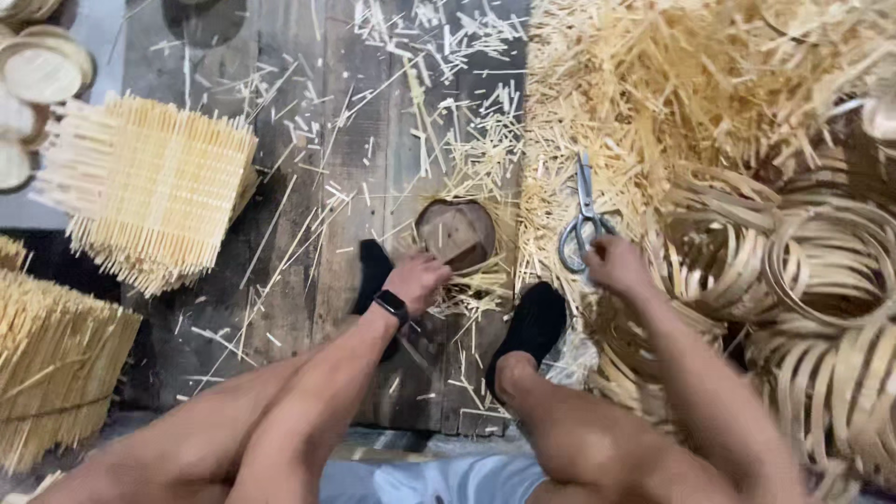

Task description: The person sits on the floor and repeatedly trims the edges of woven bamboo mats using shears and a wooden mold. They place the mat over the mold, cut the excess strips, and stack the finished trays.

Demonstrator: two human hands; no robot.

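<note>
Feet in black socks (532, 322) brace either side of a round brown wooden block (455, 233). Left hand (415, 280) rests loosely on its near edge, holding nothing visible; right hand (616, 264), just right, grips grey metal scissors (583, 219). Beyond lie pale bamboo slivers (448, 103).

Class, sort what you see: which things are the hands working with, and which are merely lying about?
In use: scissors at the right hand; round wooden block at the left hand.

Lying about: woven baskets, bamboo rings, scattered splinters.
</note>
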